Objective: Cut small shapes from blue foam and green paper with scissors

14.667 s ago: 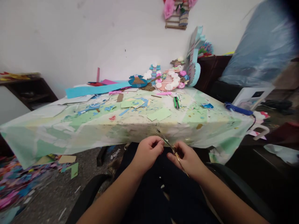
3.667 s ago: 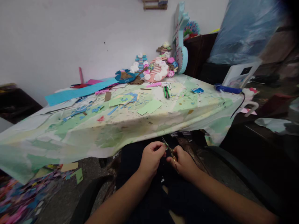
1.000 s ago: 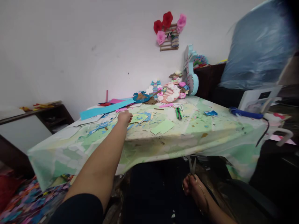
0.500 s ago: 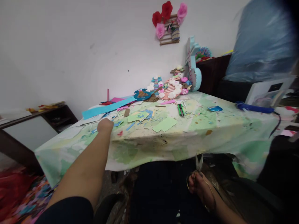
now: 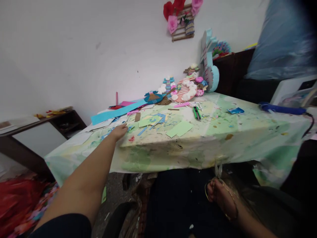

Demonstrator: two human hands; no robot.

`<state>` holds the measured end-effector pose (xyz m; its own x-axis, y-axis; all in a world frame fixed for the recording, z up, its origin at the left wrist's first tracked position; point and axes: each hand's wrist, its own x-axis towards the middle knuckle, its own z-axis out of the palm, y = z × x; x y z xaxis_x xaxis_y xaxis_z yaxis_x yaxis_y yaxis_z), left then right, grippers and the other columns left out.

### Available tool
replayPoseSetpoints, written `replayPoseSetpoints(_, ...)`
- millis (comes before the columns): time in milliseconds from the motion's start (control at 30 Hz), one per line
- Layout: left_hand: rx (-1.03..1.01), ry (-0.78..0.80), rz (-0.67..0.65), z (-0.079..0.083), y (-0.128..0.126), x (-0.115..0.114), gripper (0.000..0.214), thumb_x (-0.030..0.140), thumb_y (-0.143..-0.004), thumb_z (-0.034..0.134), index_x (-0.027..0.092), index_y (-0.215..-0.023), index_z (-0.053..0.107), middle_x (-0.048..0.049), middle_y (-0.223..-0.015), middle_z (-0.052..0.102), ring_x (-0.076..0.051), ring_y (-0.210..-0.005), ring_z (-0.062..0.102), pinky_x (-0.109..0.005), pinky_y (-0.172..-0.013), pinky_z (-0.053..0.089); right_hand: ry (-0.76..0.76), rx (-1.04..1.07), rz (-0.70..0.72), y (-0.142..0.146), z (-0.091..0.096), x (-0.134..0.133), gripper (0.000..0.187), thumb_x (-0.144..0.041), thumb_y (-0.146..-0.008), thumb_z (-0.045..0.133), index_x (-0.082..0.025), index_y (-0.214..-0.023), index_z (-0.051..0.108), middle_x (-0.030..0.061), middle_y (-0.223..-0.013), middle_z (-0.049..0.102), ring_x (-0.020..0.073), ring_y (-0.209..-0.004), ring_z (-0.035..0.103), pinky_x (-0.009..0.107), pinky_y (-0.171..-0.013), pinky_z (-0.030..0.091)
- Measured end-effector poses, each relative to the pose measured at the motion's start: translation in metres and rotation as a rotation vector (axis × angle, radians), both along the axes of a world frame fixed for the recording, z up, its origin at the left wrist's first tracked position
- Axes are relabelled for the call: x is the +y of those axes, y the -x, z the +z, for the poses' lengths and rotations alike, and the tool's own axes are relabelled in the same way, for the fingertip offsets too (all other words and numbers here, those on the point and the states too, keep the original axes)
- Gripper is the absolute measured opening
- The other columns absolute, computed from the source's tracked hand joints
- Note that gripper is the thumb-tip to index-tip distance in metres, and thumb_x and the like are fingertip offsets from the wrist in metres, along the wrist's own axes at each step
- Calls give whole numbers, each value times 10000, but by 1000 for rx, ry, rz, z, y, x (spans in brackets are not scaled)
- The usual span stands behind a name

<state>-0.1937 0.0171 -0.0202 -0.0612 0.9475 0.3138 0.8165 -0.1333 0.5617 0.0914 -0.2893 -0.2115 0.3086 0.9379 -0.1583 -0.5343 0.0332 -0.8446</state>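
Note:
My left hand [image 5: 120,131] reaches over the table's left part, right by blue and green paper scraps [image 5: 130,128]. Its fingers are small and smeared, so whether they grip anything does not show. Low at the right, in front of the table edge, my right hand [image 5: 218,191] is closed around the handles of a pair of scissors [image 5: 218,170]. Their blades point up toward the tablecloth and stand a little apart. Light green sheets [image 5: 179,129] and a green-and-black cutter [image 5: 197,113] lie on the table between the hands.
A long blue strip [image 5: 119,111] and decorated craft pieces [image 5: 184,91] lie toward the wall. On the right are a blue packet [image 5: 235,110] and a dark blue tool [image 5: 282,108] with a cord. A low cabinet [image 5: 37,135] stands left, a red bag [image 5: 22,201] below.
My left hand has moved a little right over the scraps, its fingers now showing more. The scissors' blades have come closer together. The view has shifted slightly left and down.

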Motion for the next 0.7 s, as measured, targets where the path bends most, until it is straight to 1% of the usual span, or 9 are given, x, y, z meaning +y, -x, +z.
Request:
replayPoseSetpoints(100,105,-16,-27,1,-18,-2,332,235,-649,499,140,-961,563,-95,-976,598,-227,-928,520,-289,-795,370,-20,29,12,-2,1,-3,351,-524,-676,497,-188,-628,405,-36,-511,429,86,-415,381,243,-414,291)
replayPoseSetpoints(200,204,-70,-28,9,-35,-13,322,245,-727,374,92,-946,553,-144,-998,568,-276,-968,481,-371,-811,340,-33,59,23,-4,1,-5,345,-511,-670,513,-184,-629,413,-36,-514,434,83,-420,387,241,-420,297)
replayPoseSetpoints(267,279,-96,-125,15,-55,-28,333,276,-755,333,90,-908,563,-129,-974,575,-266,-948,484,-374,-802,337,-35,67,26,-5,1,-5,332,-490,-673,524,-181,-624,412,-33,-521,443,85,-430,396,240,-427,302)
replayPoseSetpoints(367,385,-117,-353,17,-101,-58,376,431,-719,399,156,-908,572,-58,-992,581,-217,-963,472,-302,-830,325,-36,83,23,-4,2,-2,321,-470,-664,544,-181,-624,411,-36,-511,445,86,-424,391,234,-416,293)
replayPoseSetpoints(400,421,-133,-438,15,-118,-68,433,488,-693,415,170,-950,555,-53,-1026,570,-212,-997,451,-285,-849,312,-38,90,28,-4,2,-1,320,-468,-659,550,-181,-626,410,-37,-509,446,86,-421,390,231,-412,289)
replayPoseSetpoints(433,497,-179,-552,11,-135,-77,523,532,-687,393,150,-1023,514,-84,-1085,535,-223,-1026,434,-292,-857,307,-40,91,34,-4,2,-1,318,-464,-657,553,-182,-626,410,-37,-509,448,86,-422,391,230,-412,289)
replayPoseSetpoints(467,555,-201,-617,7,-152,-85,598,570,-680,367,127,-1065,479,-115,-1109,514,-235,-1036,428,-303,-851,313,-46,88,39,-3,1,-1,315,-460,-662,551,-181,-624,409,-36,-512,450,86,-425,394,229,-413,290)
replayPoseSetpoints(600,685,-136,-701,-13,-196,-104,663,633,-642,353,128,-1057,464,-139,-1062,529,-252,-978,469,-326,-784,361,-81,90,25,-5,-1,-4,287,-441,-684,535,-182,-639,421,-33,-531,461,86,-445,408,232,-427,309)
replayPoseSetpoints(700,779,-108,-756,-22,-203,-111,552,564,-625,452,140,-975,503,-129,-1039,533,-252,-932,487,-328,-729,388,-67,124,15,-8,-2,-6,314,-462,-658,554,-181,-637,414,-39,-514,450,81,-424,398,230,-416,309)
